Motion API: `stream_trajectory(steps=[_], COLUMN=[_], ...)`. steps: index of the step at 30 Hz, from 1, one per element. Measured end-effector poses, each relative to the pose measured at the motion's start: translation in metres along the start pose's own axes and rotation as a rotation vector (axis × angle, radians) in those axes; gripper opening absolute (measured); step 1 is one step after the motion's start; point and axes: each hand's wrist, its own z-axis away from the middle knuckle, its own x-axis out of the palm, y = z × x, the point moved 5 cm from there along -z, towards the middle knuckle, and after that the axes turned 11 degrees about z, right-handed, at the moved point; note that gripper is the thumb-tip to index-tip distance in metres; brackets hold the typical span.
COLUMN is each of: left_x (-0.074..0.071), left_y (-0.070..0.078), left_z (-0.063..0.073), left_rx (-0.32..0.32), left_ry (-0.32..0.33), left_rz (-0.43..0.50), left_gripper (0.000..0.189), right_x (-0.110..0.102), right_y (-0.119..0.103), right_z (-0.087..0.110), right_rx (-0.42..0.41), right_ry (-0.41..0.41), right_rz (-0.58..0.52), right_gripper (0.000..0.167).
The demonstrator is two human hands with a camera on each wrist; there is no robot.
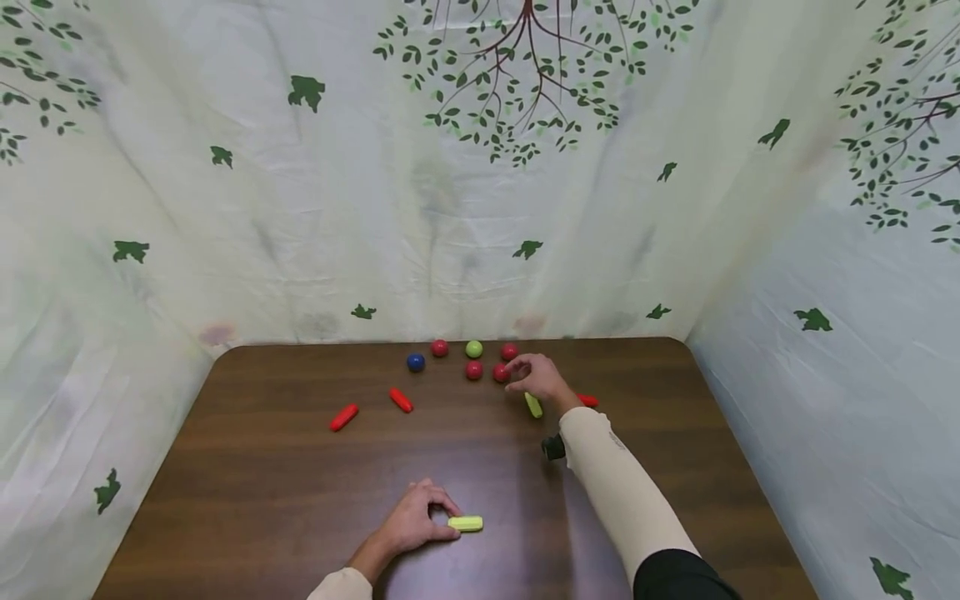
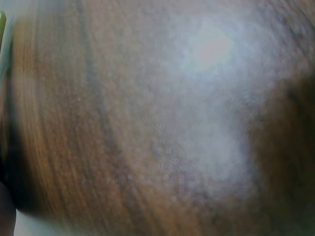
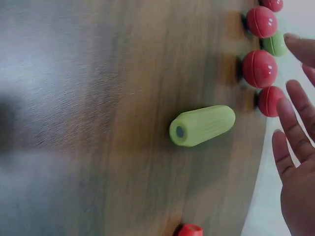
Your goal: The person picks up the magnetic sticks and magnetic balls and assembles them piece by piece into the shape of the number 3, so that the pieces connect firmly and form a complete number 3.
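Note:
On the near part of the table, my left hand (image 1: 418, 518) pinches the left end of a light green ribbed cylinder (image 1: 471, 523) between thumb and fingers. Only a sliver of its work shows in the left wrist view. Further out, my right hand (image 1: 536, 377) reaches over the far right group of balls, its fingers spread and loosely bent. Closest to its fingertips is a red ball (image 1: 500, 372), with another red ball (image 1: 509, 351) just behind. Under the right wrist lies a second light green cylinder (image 3: 203, 126), with a dark hole in its end.
Along the table's back edge sit a blue ball (image 1: 416, 362), a green ball (image 1: 474, 349) and more red balls (image 1: 439, 348). Two red cylinders (image 1: 344, 417) lie at left; another red cylinder (image 1: 588, 401) is partly behind the right forearm. A leaf-patterned curtain (image 1: 465, 275) hangs behind the table.

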Motion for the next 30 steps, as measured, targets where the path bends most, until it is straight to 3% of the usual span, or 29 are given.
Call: stream_trajectory(steps=[3,8,16,21,30], left_x=[0.001,0.002,0.002,0.003,0.003], left_y=[0.000,0.000,-0.003,-0.003,-0.003], left_z=[0.001,0.000,-0.001,0.000,0.001], left_rx=[-0.009,-0.021,0.003,0.005,-0.002], left_ry=[-0.007,-0.010,0.005,0.003,0.002], left_rz=[0.014,0.034,-0.005,-0.005,0.016], left_gripper=[0.020,0.019,0.020,0.020,0.019], right_x=[0.002,0.005,0.015,0.019,0.029], right_y=[0.002,0.002,0.003,0.001,0.000], right_z=[-0.006,-0.015,-0.024,-0.026,-0.028], right_rx=[0.035,0.025,0.076,0.045,0.082], right_ry=[0.008,0.030,0.037,0.056,0.030], right_rz=[-0.029,-0.032,-0.052,-0.011,0.043], right_gripper=[0.034,0.035,0.035,0.030,0.028])
